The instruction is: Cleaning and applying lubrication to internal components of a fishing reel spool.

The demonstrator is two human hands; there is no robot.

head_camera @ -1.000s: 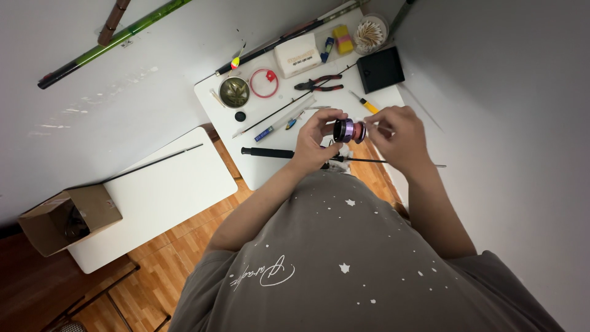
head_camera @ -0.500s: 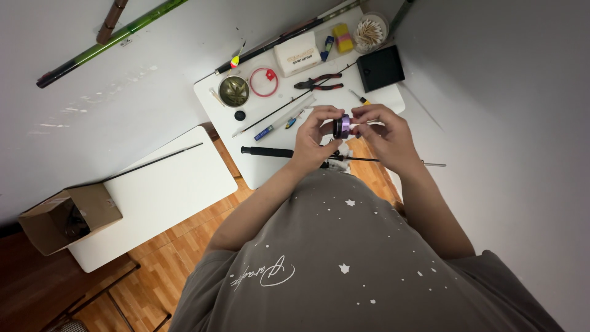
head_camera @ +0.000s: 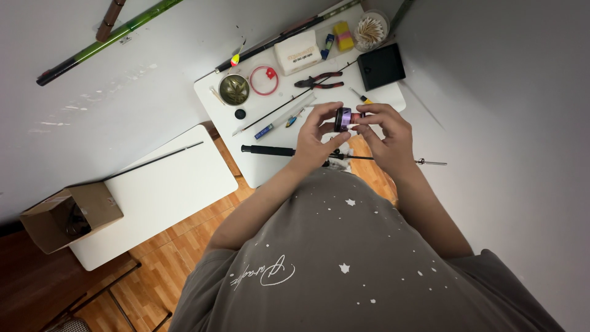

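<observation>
2 hands, left hand and right hand, grip 1 purple spool.

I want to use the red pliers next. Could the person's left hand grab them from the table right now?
Probably not right away. The left hand and right hand both grip the small purple spool. The red pliers lie uncovered on the white table just beyond, so a freed hand likely could.

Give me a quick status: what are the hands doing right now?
Left hand and right hand both grip the small purple-and-black spool, above the white table. Nothing between them; pliers lie apart.
</observation>
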